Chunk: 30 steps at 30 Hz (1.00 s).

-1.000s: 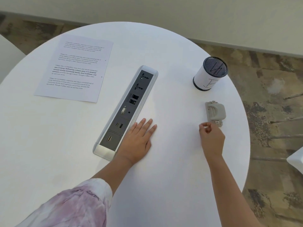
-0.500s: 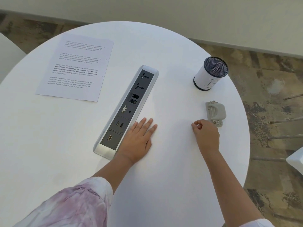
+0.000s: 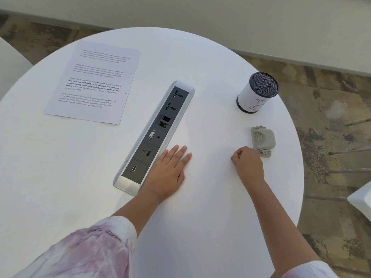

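My left hand (image 3: 169, 173) lies flat on the round white table (image 3: 210, 227), fingers straight, just right of the socket strip (image 3: 154, 135). My right hand (image 3: 249, 164) rests on the table with its fingers curled into a loose fist and nothing visible in it. A grey hole punch (image 3: 262, 139) lies just beyond and to the right of that hand, apart from it. A printed sheet of paper (image 3: 92, 83) with two punched holes on its right edge lies at the far left.
A white cylindrical holder (image 3: 256, 95) with a dark mesh rim stands at the back right, near the table's edge. Patterned floor shows beyond the table on the right, with a white chair corner (image 3: 361, 199) there.
My right hand has drawn back left from the hole punch and curled into a fist. The left hand has stayed flat in place.
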{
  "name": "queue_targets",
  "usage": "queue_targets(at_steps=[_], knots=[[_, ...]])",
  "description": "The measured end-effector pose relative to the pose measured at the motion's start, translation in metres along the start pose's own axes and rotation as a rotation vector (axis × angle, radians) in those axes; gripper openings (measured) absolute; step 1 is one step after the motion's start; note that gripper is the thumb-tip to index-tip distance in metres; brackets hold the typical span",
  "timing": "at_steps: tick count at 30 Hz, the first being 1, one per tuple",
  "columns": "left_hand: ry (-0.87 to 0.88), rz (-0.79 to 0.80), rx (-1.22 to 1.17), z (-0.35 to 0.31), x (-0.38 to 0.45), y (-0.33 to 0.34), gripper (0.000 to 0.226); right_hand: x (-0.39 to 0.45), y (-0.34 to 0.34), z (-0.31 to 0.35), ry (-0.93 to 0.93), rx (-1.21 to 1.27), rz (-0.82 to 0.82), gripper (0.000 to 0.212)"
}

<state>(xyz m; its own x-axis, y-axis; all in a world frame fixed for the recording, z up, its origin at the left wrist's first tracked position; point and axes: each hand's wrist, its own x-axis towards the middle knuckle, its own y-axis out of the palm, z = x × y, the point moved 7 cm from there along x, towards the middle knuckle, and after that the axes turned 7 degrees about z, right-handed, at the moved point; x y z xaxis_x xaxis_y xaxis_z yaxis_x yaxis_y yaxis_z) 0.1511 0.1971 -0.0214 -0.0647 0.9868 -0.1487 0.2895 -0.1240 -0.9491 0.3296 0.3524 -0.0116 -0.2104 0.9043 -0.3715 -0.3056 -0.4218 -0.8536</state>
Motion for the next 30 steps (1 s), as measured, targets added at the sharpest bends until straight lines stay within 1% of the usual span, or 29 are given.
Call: queue_targets(at_steps=[3,7,10,12,14,15,18,20,23,24,27,28,30], knots=[[0.000,0.001,0.004,0.001,0.000,0.000,0.050,0.002,-0.002,-0.001,-0.012,0.032,0.032,0.015],[0.000,0.008,0.005,0.000,0.000,0.001,0.050,-0.003,-0.010,0.001,-0.055,0.229,0.005,0.008],[0.005,0.014,0.004,0.000,0.000,0.001,0.051,-0.007,-0.026,0.018,-0.127,0.322,-0.070,0.007],[0.003,0.018,0.000,0.001,0.001,0.001,0.051,-0.006,-0.046,0.031,-0.173,0.380,-0.159,0.007],[0.000,0.021,-0.006,0.001,0.001,0.001,0.051,0.000,-0.073,0.037,-0.179,0.447,-0.237,0.005],[0.000,0.020,-0.009,0.001,0.001,0.001,0.051,0.005,-0.085,0.038,-0.170,0.480,-0.252,0.006],[-0.002,0.010,-0.015,0.000,0.001,-0.001,0.051,0.024,-0.116,0.041,-0.174,0.561,-0.241,0.023],[-0.001,0.006,-0.014,-0.001,0.000,-0.002,0.051,0.036,-0.132,0.047,-0.170,0.607,-0.242,0.021],[-0.002,0.000,-0.006,-0.001,0.000,-0.002,0.051,0.055,-0.146,0.055,-0.155,0.590,-0.240,0.016],[-0.002,-0.001,-0.006,-0.001,0.000,-0.002,0.051,0.061,-0.148,0.057,-0.148,0.570,-0.237,0.018],[-0.001,-0.006,-0.003,0.000,0.000,-0.002,0.051,0.077,-0.152,0.056,-0.105,0.498,-0.258,0.038],[-0.002,-0.004,-0.002,0.000,0.000,-0.002,0.051,0.082,-0.151,0.055,-0.085,0.465,-0.251,0.040],[-0.003,-0.004,-0.002,0.000,0.000,-0.002,0.051,0.090,-0.148,0.053,-0.042,0.419,-0.235,0.035]])
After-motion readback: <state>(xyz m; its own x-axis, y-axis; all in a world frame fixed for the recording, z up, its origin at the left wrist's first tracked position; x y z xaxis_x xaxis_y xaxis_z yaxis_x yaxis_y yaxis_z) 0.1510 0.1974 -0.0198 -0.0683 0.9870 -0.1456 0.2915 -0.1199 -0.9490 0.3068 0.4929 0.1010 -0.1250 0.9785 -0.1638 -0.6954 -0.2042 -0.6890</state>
